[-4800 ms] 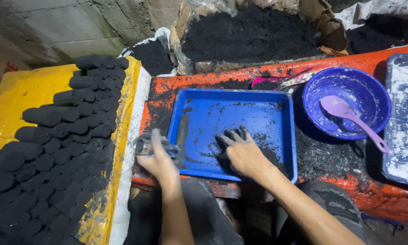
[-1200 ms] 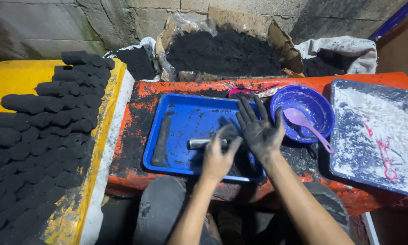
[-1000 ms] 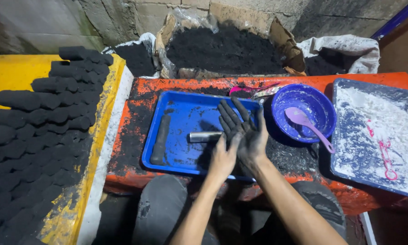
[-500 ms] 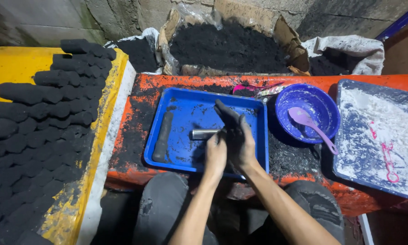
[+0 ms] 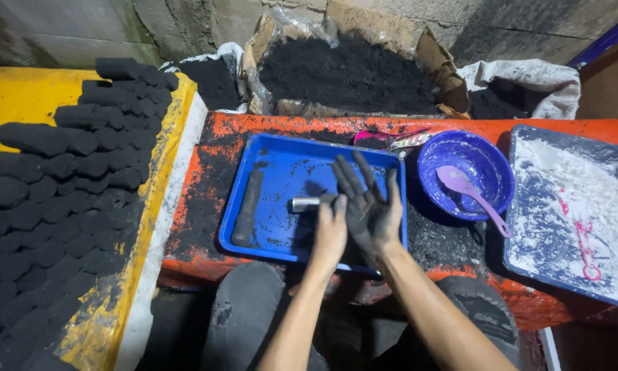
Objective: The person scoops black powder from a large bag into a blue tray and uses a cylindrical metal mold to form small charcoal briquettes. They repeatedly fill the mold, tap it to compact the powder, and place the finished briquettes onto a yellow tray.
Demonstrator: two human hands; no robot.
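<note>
left hand (image 5: 331, 230) | touches metal tube (image 5: 305, 204) | right hand (image 5: 368, 203) beside

Two hands (image 5: 353, 216), two trays (image 5: 267, 240), one bowl (image 5: 491, 161), one spoon (image 5: 470, 196).

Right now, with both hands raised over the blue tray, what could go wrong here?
1. The right hand is coated in black powder; rubbing against the left hand may scatter it beyond the blue tray.
2. The metal tube lies loose and might roll.
3. The black roll could get knocked and deform.
</note>
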